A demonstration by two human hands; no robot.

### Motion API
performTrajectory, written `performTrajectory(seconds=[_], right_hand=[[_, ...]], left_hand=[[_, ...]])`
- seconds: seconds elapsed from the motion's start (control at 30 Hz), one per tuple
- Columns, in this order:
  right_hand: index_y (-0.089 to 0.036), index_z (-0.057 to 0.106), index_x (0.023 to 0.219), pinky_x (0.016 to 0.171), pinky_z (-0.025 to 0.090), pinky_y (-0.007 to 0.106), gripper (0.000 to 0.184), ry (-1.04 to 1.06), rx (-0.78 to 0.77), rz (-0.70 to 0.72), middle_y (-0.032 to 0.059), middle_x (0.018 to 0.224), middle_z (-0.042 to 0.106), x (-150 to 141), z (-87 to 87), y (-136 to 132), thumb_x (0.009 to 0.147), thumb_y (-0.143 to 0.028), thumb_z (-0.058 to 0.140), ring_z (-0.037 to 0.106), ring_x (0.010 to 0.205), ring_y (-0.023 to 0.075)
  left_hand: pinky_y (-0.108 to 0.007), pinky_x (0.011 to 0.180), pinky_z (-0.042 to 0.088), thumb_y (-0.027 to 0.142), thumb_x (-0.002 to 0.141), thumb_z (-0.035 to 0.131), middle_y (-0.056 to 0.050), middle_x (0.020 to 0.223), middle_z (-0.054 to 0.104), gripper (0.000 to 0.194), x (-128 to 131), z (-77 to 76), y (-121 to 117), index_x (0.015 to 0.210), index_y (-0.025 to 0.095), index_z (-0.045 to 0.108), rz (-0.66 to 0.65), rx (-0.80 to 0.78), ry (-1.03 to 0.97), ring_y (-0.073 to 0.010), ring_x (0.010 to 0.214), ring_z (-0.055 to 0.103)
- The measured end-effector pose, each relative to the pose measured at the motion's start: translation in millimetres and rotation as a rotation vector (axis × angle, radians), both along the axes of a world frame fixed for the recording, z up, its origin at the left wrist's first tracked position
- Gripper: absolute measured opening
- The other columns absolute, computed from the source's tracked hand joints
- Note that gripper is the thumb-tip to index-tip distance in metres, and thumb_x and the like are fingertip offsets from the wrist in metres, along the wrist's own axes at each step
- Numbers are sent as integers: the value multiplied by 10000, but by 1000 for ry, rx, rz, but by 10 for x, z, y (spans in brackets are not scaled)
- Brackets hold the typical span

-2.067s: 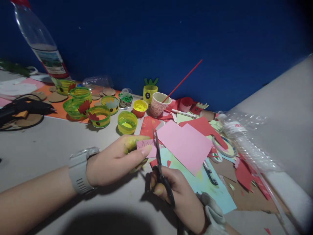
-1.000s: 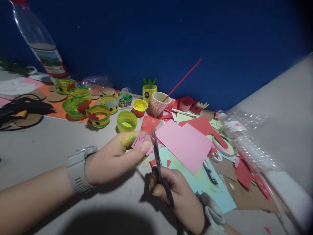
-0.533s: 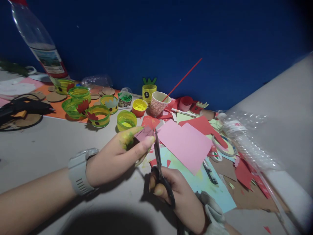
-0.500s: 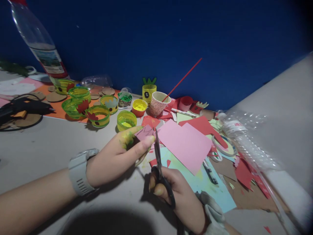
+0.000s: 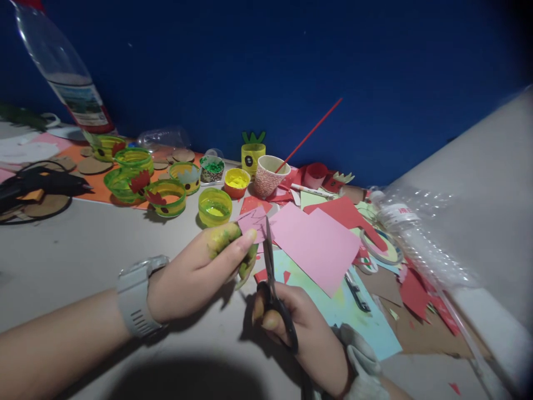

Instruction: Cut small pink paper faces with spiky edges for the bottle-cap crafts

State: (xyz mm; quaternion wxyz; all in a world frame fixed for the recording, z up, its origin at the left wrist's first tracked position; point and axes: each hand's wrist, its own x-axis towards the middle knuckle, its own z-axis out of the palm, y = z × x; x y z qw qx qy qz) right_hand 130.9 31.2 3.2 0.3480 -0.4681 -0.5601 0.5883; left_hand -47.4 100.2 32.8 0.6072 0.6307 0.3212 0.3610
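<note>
My left hand [image 5: 204, 266], with yellow-green paint on its fingers and a grey watch at the wrist, pinches a small piece of pink paper [image 5: 252, 220] that has a dark zigzag line drawn on it. In my right hand [image 5: 297, 325] is a pair of scissors [image 5: 270, 272] with black handles, blades pointing up and away. The blade tips are beside the right edge of the small paper; whether they touch it I cannot tell. Just beyond lies a larger sheet of pink paper [image 5: 314, 247] on a paint-stained light blue sheet [image 5: 381, 336].
Several yellow-green rings [image 5: 166, 198] stand at the left, near a glue gun [image 5: 41, 186] and a tall bottle [image 5: 79, 100]. A patterned cup [image 5: 266, 180] holds a red stick. On the right are red paper scraps [image 5: 414, 294], a tape roll [image 5: 400, 256] and a clear plastic bottle [image 5: 428, 255].
My left hand has turned slightly, drawing the small pink paper a little left, and the zigzag line faces me more. My right hand with the scissors has barely moved.
</note>
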Motion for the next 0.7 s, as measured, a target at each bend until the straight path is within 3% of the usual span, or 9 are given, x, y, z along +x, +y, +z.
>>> performTrajectory(seconds=[0.13,0.37,0.7], right_hand=[[-157,562,683,499,310,239,586,12,9,-4,-33,613,466,-6,7,-3,738,-738,620,377,550,102],[-157,566,715,497,309,240,579,39,-13,42,-42,605,451,3,21,-4,747,-733,616,364,541,100],[-149,553,696,504,290,226,596,56,-58,44,-47,604,435,-26,47,-5,722,-739,634,341,555,96]], left_hand=[[-222,616,421,491,984,422,20,700,467,370,-16,46,29,804,175,489,-12,21,69,-93,638,442],[-171,490,358,475,997,391,34,612,439,432,-52,152,87,710,157,449,-170,63,136,-63,539,388],[-177,467,345,482,992,387,29,605,457,434,-116,150,140,714,157,457,-250,46,212,-71,528,388]])
